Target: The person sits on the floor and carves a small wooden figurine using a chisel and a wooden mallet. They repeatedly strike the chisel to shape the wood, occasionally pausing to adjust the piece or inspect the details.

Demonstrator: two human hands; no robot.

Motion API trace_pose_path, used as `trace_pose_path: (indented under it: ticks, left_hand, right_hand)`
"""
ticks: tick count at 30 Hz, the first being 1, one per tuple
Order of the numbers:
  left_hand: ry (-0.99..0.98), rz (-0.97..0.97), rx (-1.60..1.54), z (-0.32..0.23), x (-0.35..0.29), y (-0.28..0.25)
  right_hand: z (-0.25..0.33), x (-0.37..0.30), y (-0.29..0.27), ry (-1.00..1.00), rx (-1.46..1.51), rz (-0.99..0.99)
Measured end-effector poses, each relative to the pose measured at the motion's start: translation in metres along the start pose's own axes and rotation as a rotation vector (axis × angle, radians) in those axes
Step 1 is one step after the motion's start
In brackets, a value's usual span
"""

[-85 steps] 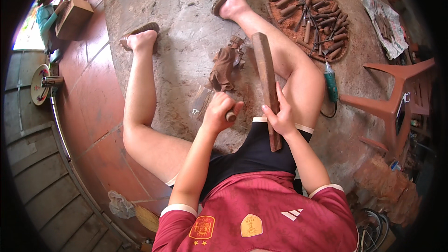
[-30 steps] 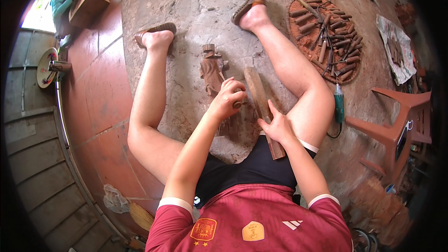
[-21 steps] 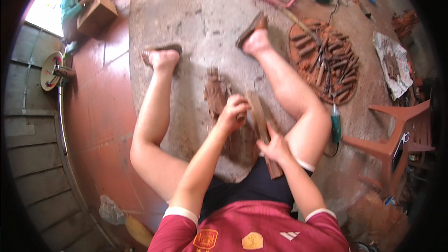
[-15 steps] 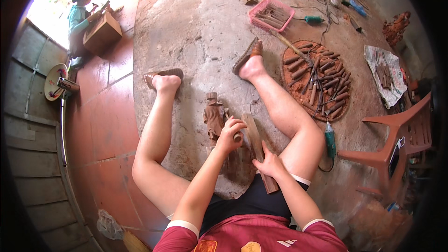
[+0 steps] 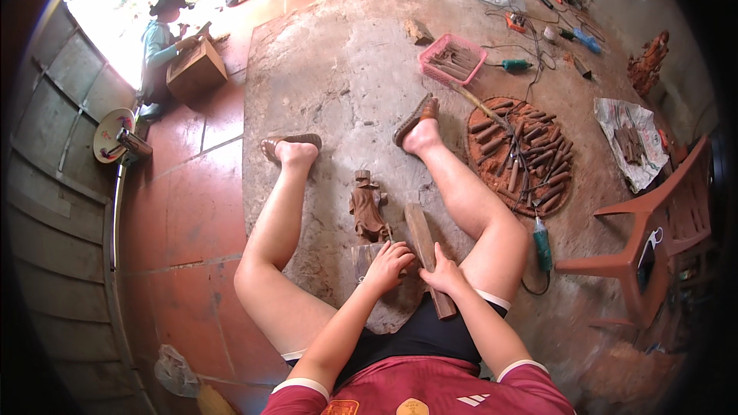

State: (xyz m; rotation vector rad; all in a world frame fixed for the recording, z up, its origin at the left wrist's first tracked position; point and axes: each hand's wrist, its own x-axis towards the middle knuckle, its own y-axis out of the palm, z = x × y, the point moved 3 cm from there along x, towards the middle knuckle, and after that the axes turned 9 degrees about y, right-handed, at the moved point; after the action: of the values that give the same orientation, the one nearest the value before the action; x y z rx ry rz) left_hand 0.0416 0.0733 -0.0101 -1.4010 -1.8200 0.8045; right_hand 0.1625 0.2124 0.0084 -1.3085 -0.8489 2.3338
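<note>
Seen from above, a person in a dark red shirt and black shorts sat with legs apart over a rough concrete floor (image 5: pixel 330 69). Between the legs lay a carved brown wooden figure (image 5: pixel 367 211), its head end pointing away from the body and its lower end meeting a squared wooden block (image 5: pixel 361 259).

The left hand (image 5: pixel 390 263) was just beside the block, below the figure. Its grip was curled closed around a short-handled tool (image 5: pixel 403 273), mostly hidden by the fingers; whether the tool's tip touched the carving could not be told. The right hand (image 5: pixel 444 275) had its grip wrapped about a long, flat-sided wooden bar (image 5: pixel 419 230), which slanted from the shorts up toward the figure's right side, apart from it.

Beyond the right leg, a round tray (image 5: pixel 492 169) held reddish sawdust and many rod-like handled tools. A green power tool (image 5: pixel 543 246) lay at its near edge, next to a brown plastic chair (image 5: pixel 592 266). Farther up were a pink basket (image 5: pixel 444 75) of wood-coloured pieces and, to the right, a pale sack (image 5: pixel 644 177) with more pieces on it. At upper left, another person (image 5: pixel 158 50) in a dark cap bent over a wooden box (image 5: pixel 188 81).
</note>
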Motion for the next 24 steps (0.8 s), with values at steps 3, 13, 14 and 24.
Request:
trace_pose_path:
  ticks: [3,13,14,24]
  left_hand:
    - [-0.018,-0.128,0.071,0.003,-0.012,-0.001]
    - [-0.263,-0.288,0.153,0.003,-0.009,-0.008]
    - [-0.273,-0.283,0.15,0.004,-0.01,-0.009]
    - [-0.317,-0.368,-0.125,0.003,-0.049,-0.039]
  right_hand:
    - [0.001,-0.006,0.0,-0.002,0.031,-0.027]
    - [-0.016,0.03,0.015,-0.152,0.206,-0.226]
    - [-0.012,0.034,0.017,-0.12,0.178,-0.2]
    - [0.011,0.042,0.035,-0.007,0.038,-0.099]
